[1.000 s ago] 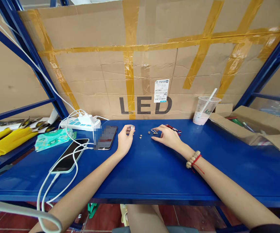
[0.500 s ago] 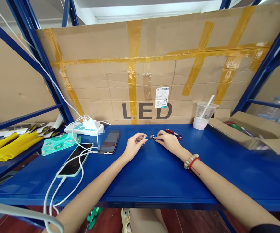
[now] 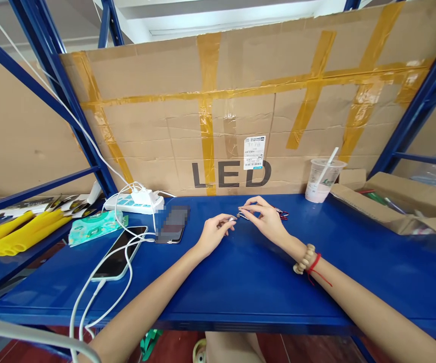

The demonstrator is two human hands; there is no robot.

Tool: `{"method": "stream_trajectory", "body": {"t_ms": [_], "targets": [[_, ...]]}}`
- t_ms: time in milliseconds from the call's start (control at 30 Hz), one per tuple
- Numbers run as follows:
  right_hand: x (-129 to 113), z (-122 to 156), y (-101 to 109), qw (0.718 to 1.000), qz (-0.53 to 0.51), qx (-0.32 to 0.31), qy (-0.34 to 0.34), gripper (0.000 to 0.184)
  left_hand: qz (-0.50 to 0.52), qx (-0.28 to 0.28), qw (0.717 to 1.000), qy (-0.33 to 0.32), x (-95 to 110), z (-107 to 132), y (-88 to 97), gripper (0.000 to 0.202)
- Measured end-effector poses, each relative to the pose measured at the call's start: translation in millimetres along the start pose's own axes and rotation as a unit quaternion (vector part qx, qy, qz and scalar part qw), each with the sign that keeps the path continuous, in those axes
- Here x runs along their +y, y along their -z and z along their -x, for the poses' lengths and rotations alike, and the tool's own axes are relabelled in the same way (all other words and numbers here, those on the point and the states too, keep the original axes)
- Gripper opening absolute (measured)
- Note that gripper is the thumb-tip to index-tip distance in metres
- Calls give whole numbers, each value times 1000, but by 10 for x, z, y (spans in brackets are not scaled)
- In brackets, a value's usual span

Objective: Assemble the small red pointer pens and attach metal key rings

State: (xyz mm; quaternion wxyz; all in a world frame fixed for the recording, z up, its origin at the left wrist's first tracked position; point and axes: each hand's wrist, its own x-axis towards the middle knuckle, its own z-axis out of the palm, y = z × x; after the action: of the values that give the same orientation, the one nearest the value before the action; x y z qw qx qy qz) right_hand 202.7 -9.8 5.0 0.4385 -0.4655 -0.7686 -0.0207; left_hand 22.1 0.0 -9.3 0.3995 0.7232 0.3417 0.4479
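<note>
My left hand (image 3: pixel 216 233) is closed in a pinch over the blue shelf, with a small shiny piece (image 3: pixel 233 218) at its fingertips; its kind is too small to make out. Just to the right, my right hand (image 3: pixel 265 219) has thumb and forefinger brought together. A small silvery loop (image 3: pixel 242 216) lies right beneath those fingertips; whether they grip it or anything else is unclear. Behind the right hand, a red object with shiny parts (image 3: pixel 283 214) shows only partly.
Left of my hands are a dark phone (image 3: pixel 174 224), a second phone (image 3: pixel 119 257) with white cables, a power strip (image 3: pixel 127 203) and a teal packet (image 3: pixel 95 228). A plastic cup (image 3: pixel 322 184) with a straw and an open cardboard box (image 3: pixel 377 209) stand right. Cardboard (image 3: pixel 146 136) backs the shelf.
My right hand has lifted slightly, its fingertips now above the silvery loop, and it covers more of the red object. My left hand has shifted a little right and down. The view moved slightly.
</note>
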Motion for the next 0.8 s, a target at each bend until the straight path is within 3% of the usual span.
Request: {"method": "stream_trajectory", "body": {"t_ms": [200,400,567,800], "targets": [[-123,26,-13,994,-99,-38,13,23,11,-11,1000,-12,-15,3,8,27],[-121,26,3,991,-118,-59,19,23,7,-13,1000,-7,26,19,10,25],[-132,34,16,994,-107,-29,13,24,31,-6,999,-3,69,23,4,21],[-133,32,27,991,-79,-98,39,24,11,-39,999,-14,-11,15,22,16]]}}
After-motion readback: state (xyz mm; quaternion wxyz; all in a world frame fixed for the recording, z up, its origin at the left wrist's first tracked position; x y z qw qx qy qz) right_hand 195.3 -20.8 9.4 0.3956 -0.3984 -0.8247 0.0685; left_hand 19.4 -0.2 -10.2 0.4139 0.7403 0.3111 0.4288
